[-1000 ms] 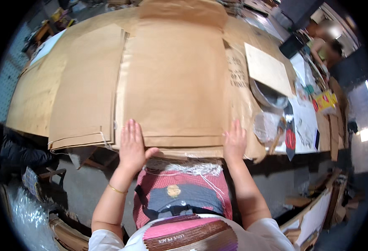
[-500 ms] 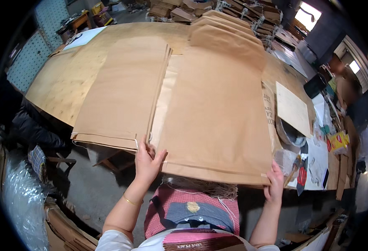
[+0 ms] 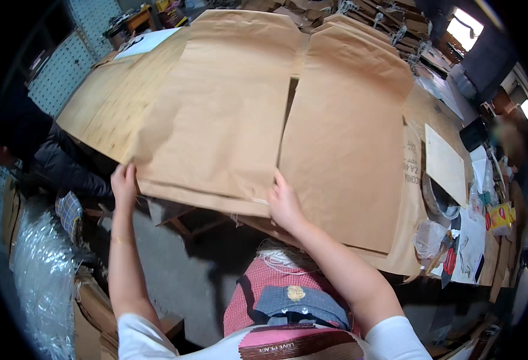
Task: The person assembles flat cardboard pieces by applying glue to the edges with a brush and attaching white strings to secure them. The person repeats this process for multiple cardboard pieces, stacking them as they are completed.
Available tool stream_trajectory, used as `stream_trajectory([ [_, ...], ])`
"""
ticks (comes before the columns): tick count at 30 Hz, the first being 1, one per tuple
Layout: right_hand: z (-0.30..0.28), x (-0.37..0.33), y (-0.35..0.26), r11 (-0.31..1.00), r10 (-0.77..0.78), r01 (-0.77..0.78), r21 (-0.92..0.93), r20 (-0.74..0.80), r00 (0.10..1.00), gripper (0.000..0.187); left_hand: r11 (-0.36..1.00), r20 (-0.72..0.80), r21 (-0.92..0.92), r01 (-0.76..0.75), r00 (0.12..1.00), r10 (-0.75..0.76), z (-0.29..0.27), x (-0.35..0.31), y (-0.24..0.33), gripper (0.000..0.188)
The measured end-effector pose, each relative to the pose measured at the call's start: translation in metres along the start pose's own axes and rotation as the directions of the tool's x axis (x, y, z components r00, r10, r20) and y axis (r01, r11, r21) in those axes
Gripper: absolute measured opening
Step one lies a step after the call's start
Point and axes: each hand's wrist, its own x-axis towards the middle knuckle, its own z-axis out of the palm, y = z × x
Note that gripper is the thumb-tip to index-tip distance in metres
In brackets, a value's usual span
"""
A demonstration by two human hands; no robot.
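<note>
A large brown paper sack [image 3: 222,114] lies spread over the left half of the wooden table, its near edge folded over and jutting past the table's front. My left hand [image 3: 124,183] pinches this sack's near left corner. At the near right corner, my right hand [image 3: 284,201] grips the same folded edge, close to a bit of white thread. Beside it on the right rests a pile of similar brown paper sacks [image 3: 348,138], with several far ends fanned out. A narrow dark gap separates the held sack from that pile. The sacks formerly seen on the left are covered.
Bare plywood of the table [image 3: 105,102] shows at left. On the right are a pale board [image 3: 444,162] over a tub, red-handled scissors [image 3: 449,264], a plastic bag [image 3: 429,239] and a yellow packet [image 3: 500,219]. A person in dark clothing [image 3: 66,150] is at left.
Both hands have moved left, carrying a sack from the right pile across onto the left stack. The view has shifted slightly, and the person at left has come further into it.
</note>
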Motion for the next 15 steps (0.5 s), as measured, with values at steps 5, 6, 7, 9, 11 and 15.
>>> stream_trajectory([
  [5,0.086,0.053,-0.003,0.972,0.109,-0.143,-0.185,-0.184,0.977,0.058,0.774,-0.134,0.617,0.141,0.988,-0.072,0.005,0.057,-0.016,0.035],
  [6,0.084,0.053,0.008,0.952,0.106,-0.184,-0.244,-0.301,0.948,0.056,0.640,-0.063,0.739,0.212,0.967,-0.247,0.026,0.041,0.043,0.043],
  [7,0.086,0.038,0.010,0.974,0.025,-0.065,-0.219,-0.178,0.984,0.063,0.622,-0.011,0.766,0.162,0.971,-0.239,0.039,0.028,0.057,0.050],
  [9,0.068,-0.014,0.006,0.980,-0.145,0.149,-0.135,0.036,0.989,0.077,0.618,0.099,0.777,-0.119,0.993,0.067,0.090,-0.027,0.047,0.063],
  [11,0.007,-0.079,-0.004,0.991,-0.125,0.129,0.023,0.465,0.877,0.073,0.837,0.256,0.414,-0.358,0.928,0.271,0.104,-0.096,0.096,0.056],
  [15,-0.124,-0.168,0.044,0.960,-0.077,0.167,-0.225,0.361,0.930,0.025,0.872,0.255,-0.139,-0.469,0.834,0.489,0.090,-0.209,0.145,0.028],
])
